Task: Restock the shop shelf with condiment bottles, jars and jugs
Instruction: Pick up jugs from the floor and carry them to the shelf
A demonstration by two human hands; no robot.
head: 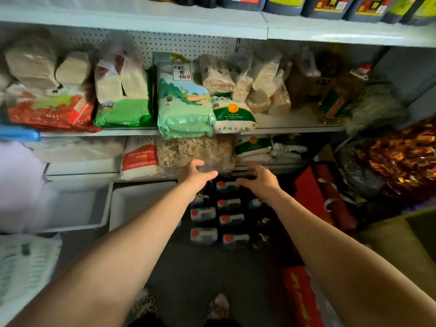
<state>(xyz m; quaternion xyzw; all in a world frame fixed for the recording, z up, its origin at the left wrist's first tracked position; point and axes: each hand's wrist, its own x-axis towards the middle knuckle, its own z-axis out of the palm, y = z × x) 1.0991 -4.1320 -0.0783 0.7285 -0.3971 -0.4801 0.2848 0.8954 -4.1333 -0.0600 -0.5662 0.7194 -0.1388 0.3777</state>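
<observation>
Rice bags [185, 100] on the middle shelf [295, 125]

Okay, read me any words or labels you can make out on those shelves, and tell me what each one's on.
"稻香" can be partly made out, in a white panel on the pale green rice bag.
"香满园小麦粉", roughly, on the white and green flour bag.
Red sack, top-shelf jugs, floor jugs: labels too blurred to read.
</observation>
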